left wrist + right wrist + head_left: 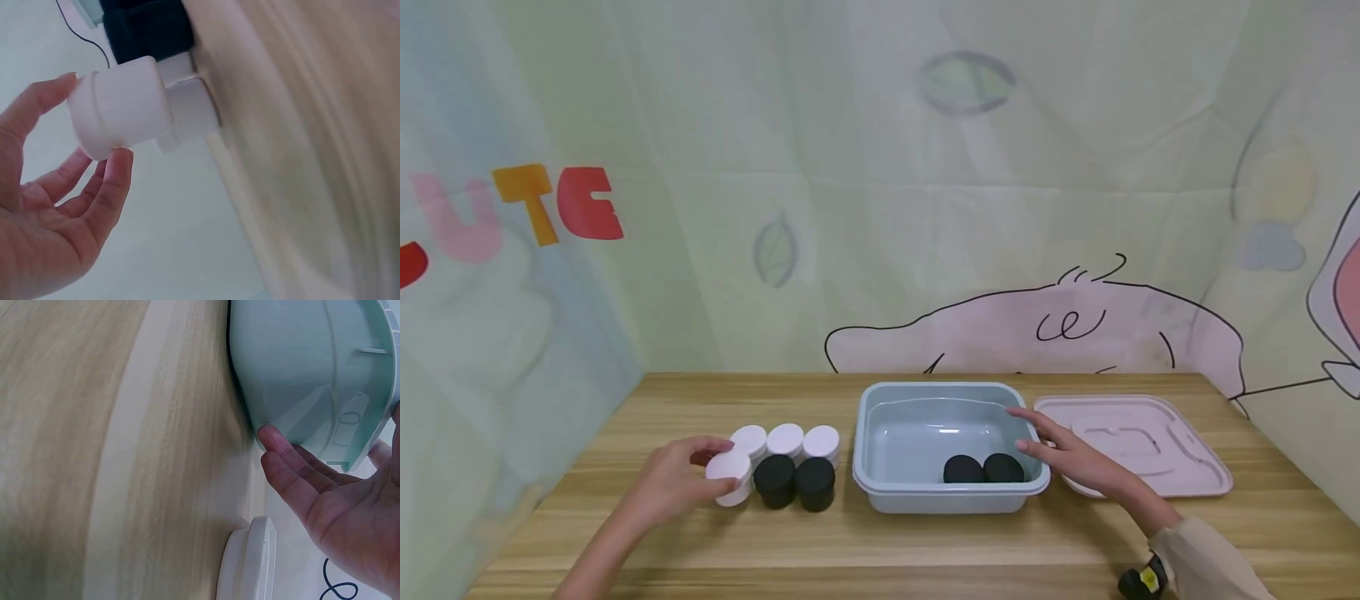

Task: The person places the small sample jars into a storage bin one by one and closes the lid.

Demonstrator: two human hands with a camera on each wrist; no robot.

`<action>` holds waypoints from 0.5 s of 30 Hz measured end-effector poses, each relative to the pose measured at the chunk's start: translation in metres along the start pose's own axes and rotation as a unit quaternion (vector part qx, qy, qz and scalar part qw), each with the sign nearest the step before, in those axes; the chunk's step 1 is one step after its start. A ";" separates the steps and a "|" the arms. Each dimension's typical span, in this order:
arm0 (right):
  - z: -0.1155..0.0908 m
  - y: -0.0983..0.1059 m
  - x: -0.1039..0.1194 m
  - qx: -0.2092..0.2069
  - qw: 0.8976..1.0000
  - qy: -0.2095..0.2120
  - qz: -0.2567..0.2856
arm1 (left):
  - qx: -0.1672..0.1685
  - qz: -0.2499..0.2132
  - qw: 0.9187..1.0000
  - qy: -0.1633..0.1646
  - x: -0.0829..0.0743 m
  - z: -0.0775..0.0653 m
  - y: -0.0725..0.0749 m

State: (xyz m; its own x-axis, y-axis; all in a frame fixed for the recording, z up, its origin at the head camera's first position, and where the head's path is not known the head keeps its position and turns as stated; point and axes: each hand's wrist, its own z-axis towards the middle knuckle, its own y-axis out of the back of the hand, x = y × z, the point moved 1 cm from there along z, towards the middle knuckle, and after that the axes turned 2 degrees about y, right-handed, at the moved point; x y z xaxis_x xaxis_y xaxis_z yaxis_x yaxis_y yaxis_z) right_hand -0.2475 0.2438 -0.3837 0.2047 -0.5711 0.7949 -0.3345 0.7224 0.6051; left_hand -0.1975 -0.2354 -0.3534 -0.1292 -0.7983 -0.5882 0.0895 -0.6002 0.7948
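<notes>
My left hand (673,482) pinches a white lidded jar (732,478) between thumb and fingers, at the near left of a group of jars. In the left wrist view the held white jar (119,109) overlaps another white jar (190,112). Behind it stand three white jars (785,439) in a row. Two black jars (815,483) stand to its right. My right hand (1075,458) is at the right rim of a light blue plastic bin (951,502), its fingers (287,472) extended along the outer wall. Two black jars (964,470) are inside the bin.
A pale pink lid (1150,483) lies flat on the wooden table (940,558), right of the bin. A printed fabric backdrop (737,167) rises behind and beside the table. A black item with a yellow mark (1148,580) is by the right sleeve.
</notes>
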 end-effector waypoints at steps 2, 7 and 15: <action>0.000 0.000 0.000 0.001 1.000 -0.001 0.001 | -0.002 0.003 1.000 0.001 -0.004 0.000 0.002; 0.000 0.000 0.000 0.001 1.000 -0.002 0.002 | -0.021 0.000 1.000 -0.018 -0.018 0.003 0.008; 0.000 0.000 0.001 -0.001 1.000 -0.002 -0.001 | -0.030 -0.032 0.998 -0.048 -0.048 0.008 0.011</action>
State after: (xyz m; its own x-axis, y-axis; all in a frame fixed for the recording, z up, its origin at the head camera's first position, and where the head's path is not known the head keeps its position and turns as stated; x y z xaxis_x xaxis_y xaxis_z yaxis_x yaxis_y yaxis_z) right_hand -0.2474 0.2431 -0.3835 0.2020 -0.5737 0.7938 -0.3320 0.7224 0.6066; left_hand -0.1978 -0.2040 -0.3152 -0.2301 -0.7520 -0.6177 0.1363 -0.6534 0.7446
